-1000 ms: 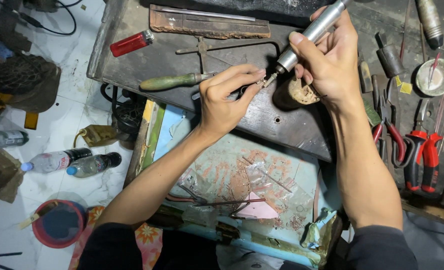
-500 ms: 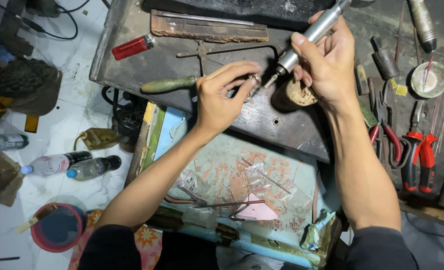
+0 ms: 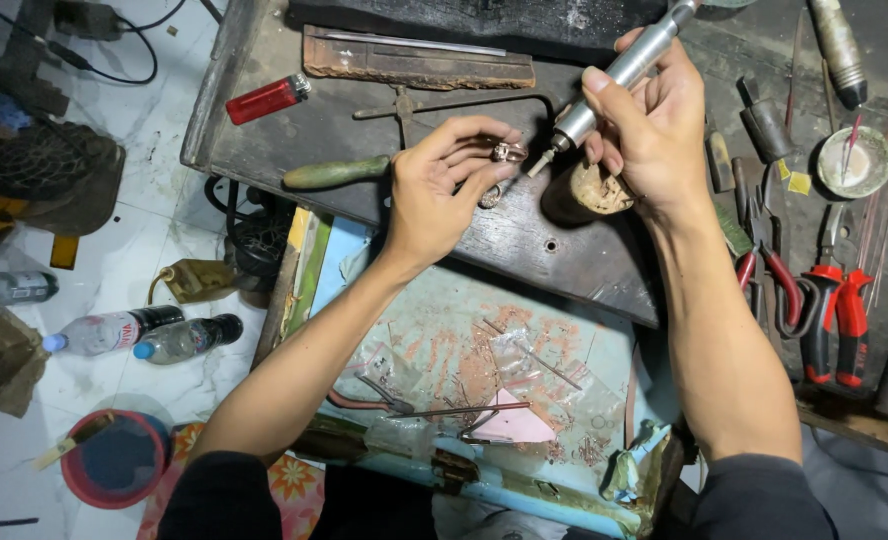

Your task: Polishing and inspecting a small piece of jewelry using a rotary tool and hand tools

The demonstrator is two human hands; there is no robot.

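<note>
Both hands meet over the dark worn wooden surface (image 3: 364, 120): left hand (image 3: 444, 190) fingers pinch a small silvery ring-like piece (image 3: 509, 153), right hand (image 3: 654, 130) grips a slim silver rotary handpiece (image 3: 624, 70) slanting down-left, tip just right of it.

A red lighter (image 3: 267, 98) lies on the dark workbench (image 3: 524, 245), near a rusty flat file (image 3: 419, 70); a green-handled tool (image 3: 336, 174) lies below them; red-handled pliers (image 3: 829, 318) rest at the right side, under a small round dish (image 3: 857, 162); two plastic bottles (image 3: 134, 335) lie on the white floor (image 3: 124, 240), and a red bowl (image 3: 116, 462) stands near them.
</note>
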